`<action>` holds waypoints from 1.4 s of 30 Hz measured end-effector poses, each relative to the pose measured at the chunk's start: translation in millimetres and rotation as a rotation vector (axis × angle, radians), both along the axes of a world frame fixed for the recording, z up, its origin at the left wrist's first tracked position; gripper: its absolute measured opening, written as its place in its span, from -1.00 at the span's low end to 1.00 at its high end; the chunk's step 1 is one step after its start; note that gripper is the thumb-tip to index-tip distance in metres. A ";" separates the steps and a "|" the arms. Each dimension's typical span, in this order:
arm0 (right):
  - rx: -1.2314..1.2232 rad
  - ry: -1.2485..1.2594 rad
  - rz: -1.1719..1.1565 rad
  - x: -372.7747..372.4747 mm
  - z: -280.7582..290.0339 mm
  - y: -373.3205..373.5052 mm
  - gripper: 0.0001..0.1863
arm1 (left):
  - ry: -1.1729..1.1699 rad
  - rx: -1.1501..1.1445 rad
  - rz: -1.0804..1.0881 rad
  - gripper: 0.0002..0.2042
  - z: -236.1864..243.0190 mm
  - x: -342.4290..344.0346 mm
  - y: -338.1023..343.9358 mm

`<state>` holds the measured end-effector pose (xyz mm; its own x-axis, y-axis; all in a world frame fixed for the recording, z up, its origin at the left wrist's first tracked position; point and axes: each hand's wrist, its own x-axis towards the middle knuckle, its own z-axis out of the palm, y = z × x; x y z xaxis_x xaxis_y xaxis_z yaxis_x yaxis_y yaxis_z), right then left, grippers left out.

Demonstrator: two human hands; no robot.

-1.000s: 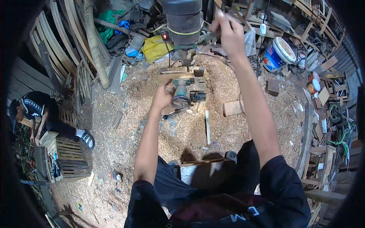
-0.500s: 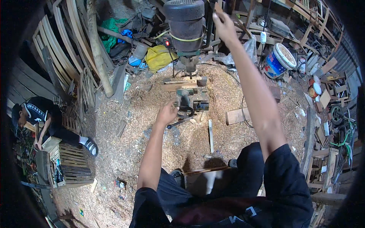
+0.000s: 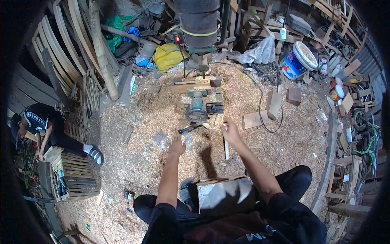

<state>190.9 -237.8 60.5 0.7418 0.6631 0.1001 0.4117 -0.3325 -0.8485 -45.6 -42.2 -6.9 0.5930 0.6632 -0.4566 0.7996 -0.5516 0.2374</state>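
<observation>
one drill press, one vise, two hands over a sawdust floor

the sawdust floor (image 3: 162, 105) fills the middle, ringed by stacked timber. one tall drill press (image 3: 198, 24) stands at the top, and one teal vise (image 3: 201, 103) sits under it with one round handwheel (image 3: 196, 115) facing the person. one white and blue bucket (image 3: 300, 61) lies at upper right, and two wood blocks (image 3: 273, 105) rest right of the vise. a second person (image 3: 44, 126) sits at the far left. the left hand (image 3: 177, 144) is low over the sawdust just beside one dark crank handle (image 3: 189, 129), fingers loosely together, gripping nothing. the right hand (image 3: 230, 131) is loosely curled, its grasp unclear, above one pale wood strip (image 3: 226, 148).
</observation>
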 end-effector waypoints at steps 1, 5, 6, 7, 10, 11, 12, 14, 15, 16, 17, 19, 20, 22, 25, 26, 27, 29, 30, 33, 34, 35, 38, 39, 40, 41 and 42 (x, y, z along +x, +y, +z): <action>0.033 -0.005 0.045 6.0 6.4 11.5 -0.59 | 0.014 -0.014 0.005 -0.09 -3.8 1.0 -2.3; 0.068 -0.061 0.131 14.2 32.6 41.8 -0.64 | 0.092 -0.018 -0.010 -0.07 -17.1 10.8 -5.3; 0.070 -0.075 0.133 13.3 36.1 43.9 -0.64 | 0.066 0.008 -0.025 -0.07 -21.0 13.5 -5.4; 0.097 -0.074 0.148 10.5 37.6 43.4 -0.63 | 0.065 0.016 -0.006 -0.06 -25.2 14.1 -6.6; 0.096 -0.034 0.200 1.2 32.5 36.0 -0.62 | 0.081 -0.012 0.019 -0.01 -35.2 14.0 -9.7; 0.092 0.011 0.189 -0.9 28.6 33.9 -0.62 | 0.020 0.031 0.022 0.00 -37.4 14.2 -11.1; 0.088 0.054 0.180 -2.3 23.9 32.8 -0.61 | -0.002 0.050 0.038 0.02 -38.8 14.0 -12.0; 0.065 0.064 0.165 -2.9 14.3 32.8 -0.62 | -0.020 0.065 0.037 0.03 -40.8 13.9 -14.3; 0.070 0.051 0.164 -2.4 9.9 33.5 -0.62 | -0.005 0.040 0.048 0.04 -41.6 14.5 -14.1; 0.029 0.069 0.148 -1.4 6.4 34.6 -0.62 | 0.000 0.053 0.048 0.04 -43.0 15.9 -13.1; 0.067 0.044 0.165 0.0 4.0 35.7 -0.62 | 0.066 0.025 0.042 0.06 -45.0 17.6 -11.0; -0.062 0.177 0.139 3.0 3.4 37.4 -0.61 | 0.157 -0.032 0.056 0.08 -50.4 22.2 -3.1; -0.025 0.151 0.155 4.7 4.9 37.8 -0.61 | 0.148 -0.067 0.056 0.08 -53.9 24.5 1.3; -0.030 0.219 0.150 10.4 11.8 38.1 -0.61 | 0.190 -0.138 0.062 0.08 -61.2 31.7 7.6; -0.042 0.222 0.144 25.9 32.8 40.2 -0.59 | 0.173 -0.172 0.086 -0.03 -55.7 36.4 18.3; -0.014 0.203 0.151 34.1 44.2 44.2 -0.59 | 0.135 -0.125 0.082 -0.03 -44.9 37.3 26.1; 0.015 0.144 0.125 44.8 58.1 48.6 -0.58 | 0.042 -0.169 0.061 -0.11 -28.9 38.2 36.0; 0.139 0.014 0.093 72.1 95.8 66.9 -0.56 | -0.216 -0.121 0.119 -0.30 13.4 46.0 49.1; 0.194 -0.026 0.063 85.0 119.3 78.8 -0.55 | -0.359 -0.039 0.219 -0.41 37.5 48.6 50.6; 0.619 -0.171 0.059 124.6 216.2 124.8 -0.38 | -0.639 0.099 0.162 -0.59 129.1 65.7 70.7; 0.638 -0.249 -0.043 139.5 255.8 142.8 -0.44 | -0.761 0.163 0.151 -0.68 161.4 72.7 77.6; 0.675 -0.273 -0.083 150.9 290.9 154.6 -0.35 | -0.875 0.135 0.119 -0.68 191.2 77.8 81.4; 1.029 -0.130 0.189 175.5 382.5 188.0 -0.43 | -1.146 0.090 0.025 -0.69 266.2 89.4 86.8; 0.855 -0.094 0.009 180.3 401.4 189.9 -0.29 | -1.160 0.106 0.015 -0.69 285.5 90.2 85.7; 0.798 -0.090 0.136 183.8 420.8 194.0 -0.13 | -1.165 0.084 -0.010 -0.67 302.4 91.3 84.1; 0.699 -0.126 0.019 185.1 427.5 191.9 -0.09 | -1.173 0.055 -0.036 -0.65 314.7 90.5 79.1; 0.597 -0.162 -0.097 187.7 434.8 189.1 -0.05 | -1.169 0.068 -0.030 -0.65 322.4 88.4 71.1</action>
<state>378.7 -48.7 495.3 0.7404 0.3880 0.5489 0.5424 0.1376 -0.8288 42.8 28.9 315.6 0.6440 0.6441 0.4127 0.1012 -0.6065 0.7886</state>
